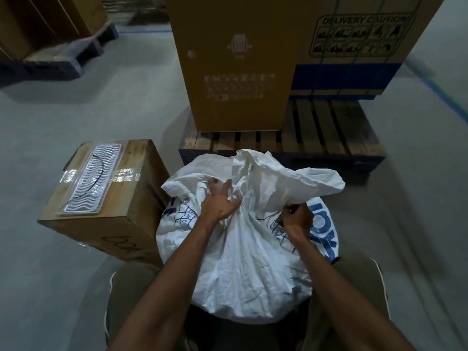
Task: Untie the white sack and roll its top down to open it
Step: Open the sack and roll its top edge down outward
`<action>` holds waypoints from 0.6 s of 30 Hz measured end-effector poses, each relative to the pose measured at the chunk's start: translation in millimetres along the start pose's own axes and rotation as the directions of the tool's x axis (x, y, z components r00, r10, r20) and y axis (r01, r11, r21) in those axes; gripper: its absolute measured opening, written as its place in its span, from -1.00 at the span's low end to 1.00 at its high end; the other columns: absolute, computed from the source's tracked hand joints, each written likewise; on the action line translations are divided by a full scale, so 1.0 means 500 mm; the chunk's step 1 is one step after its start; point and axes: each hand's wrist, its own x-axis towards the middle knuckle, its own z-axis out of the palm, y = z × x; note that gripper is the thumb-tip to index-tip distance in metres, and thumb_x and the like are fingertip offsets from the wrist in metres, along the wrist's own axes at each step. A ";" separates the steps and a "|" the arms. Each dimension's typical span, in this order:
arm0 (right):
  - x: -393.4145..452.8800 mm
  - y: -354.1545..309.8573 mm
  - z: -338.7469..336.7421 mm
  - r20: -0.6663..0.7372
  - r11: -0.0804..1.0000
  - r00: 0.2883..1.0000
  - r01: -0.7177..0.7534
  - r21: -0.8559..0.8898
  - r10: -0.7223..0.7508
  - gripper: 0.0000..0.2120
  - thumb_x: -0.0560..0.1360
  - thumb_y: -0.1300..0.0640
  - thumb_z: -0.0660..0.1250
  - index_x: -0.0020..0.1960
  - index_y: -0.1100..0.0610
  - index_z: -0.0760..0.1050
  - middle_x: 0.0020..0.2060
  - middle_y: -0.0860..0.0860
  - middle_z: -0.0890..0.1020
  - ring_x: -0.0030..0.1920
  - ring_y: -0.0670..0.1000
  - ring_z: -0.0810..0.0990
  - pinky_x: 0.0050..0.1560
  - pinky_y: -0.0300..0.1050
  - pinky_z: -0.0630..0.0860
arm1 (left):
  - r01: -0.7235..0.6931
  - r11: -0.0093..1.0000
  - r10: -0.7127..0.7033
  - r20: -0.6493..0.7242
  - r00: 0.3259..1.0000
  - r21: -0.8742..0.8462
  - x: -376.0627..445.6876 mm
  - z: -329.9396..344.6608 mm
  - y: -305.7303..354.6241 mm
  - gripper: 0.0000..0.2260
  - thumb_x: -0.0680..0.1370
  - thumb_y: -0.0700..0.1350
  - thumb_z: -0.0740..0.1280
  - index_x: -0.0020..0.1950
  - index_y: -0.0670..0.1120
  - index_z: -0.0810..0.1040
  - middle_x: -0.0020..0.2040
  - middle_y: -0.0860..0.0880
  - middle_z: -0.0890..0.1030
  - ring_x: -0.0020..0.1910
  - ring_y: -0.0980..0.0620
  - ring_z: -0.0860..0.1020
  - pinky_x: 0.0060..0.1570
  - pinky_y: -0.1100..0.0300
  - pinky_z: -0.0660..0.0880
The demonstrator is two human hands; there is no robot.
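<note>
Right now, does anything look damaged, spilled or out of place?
Nothing spilled or torn. Only oddity: a black cable tie lies loose on the wavy plastic sheet atop the taped carton beside the white sack.

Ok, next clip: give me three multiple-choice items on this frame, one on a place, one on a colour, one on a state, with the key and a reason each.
1. Where does the small cardboard box stand relative to the white sack?
A. On the person's left of it
B. On top of it
C. Behind it on the pallet

2. What colour is the print on the sack?
A. Red
B. Blue
C. Green

3. What is the right hand doing?
A. Hanging free above the sack
B. Resting flat on the pallet
C. Gripping the sack's fabric

Key: 1 A, the box sits on the floor beside the sack's left side. 2 B, blue letters and line drawings show on the white cloth. 3 C, its fingers are curled into the fabric just under the bunched top, while the left hand works at the gathered neck.
</note>
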 end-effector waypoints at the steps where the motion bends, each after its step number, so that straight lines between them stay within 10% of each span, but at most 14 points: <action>1: -0.004 0.009 -0.001 0.001 1.000 1.000 0.019 -0.017 -0.019 -0.72 0.53 0.05 0.42 0.09 0.25 0.60 0.02 0.23 0.70 0.07 0.27 0.68 0.04 0.09 0.63 | -0.004 1.000 0.004 -0.024 1.000 0.014 -0.004 0.003 -0.001 -0.39 0.50 0.31 0.29 0.51 0.19 0.25 0.56 -0.11 -0.02 0.35 -0.39 0.44 0.31 -0.23 0.44; 7: -0.078 0.010 -0.011 0.014 0.960 0.968 0.251 -0.127 -0.251 -0.80 0.56 0.08 0.39 -0.10 0.22 0.63 -0.13 0.24 0.68 0.04 0.27 0.58 -0.04 0.01 0.50 | -0.091 0.947 0.191 -0.310 0.931 0.307 -0.041 0.005 0.046 -0.65 0.48 0.17 0.38 0.20 0.08 0.53 0.52 -0.08 0.16 0.35 -0.24 0.29 0.17 -0.13 0.49; 12: -0.153 -0.013 -0.023 0.158 0.865 0.874 0.481 -0.142 -0.459 -0.80 0.57 0.03 0.30 -0.20 0.06 0.54 -0.28 0.03 0.63 -0.17 0.09 0.60 -0.19 -0.05 0.48 | -0.183 0.938 0.236 -0.158 0.959 0.295 -0.055 -0.029 0.082 -0.63 0.35 0.10 0.45 0.08 -0.02 0.53 0.26 -0.11 0.52 0.42 -0.25 0.28 0.32 -0.11 0.34; 18: -0.247 -0.036 -0.043 0.110 0.694 0.711 0.702 -0.158 -0.694 -0.83 0.56 0.12 0.36 0.12 0.12 0.61 -0.03 0.10 0.67 0.00 0.11 0.61 0.07 0.01 0.56 | -0.140 0.964 0.184 -0.187 0.965 0.226 -0.104 -0.033 0.090 -0.22 0.34 0.19 0.49 0.44 -0.04 0.26 0.23 -0.12 0.52 0.28 -0.20 0.44 0.27 -0.11 0.31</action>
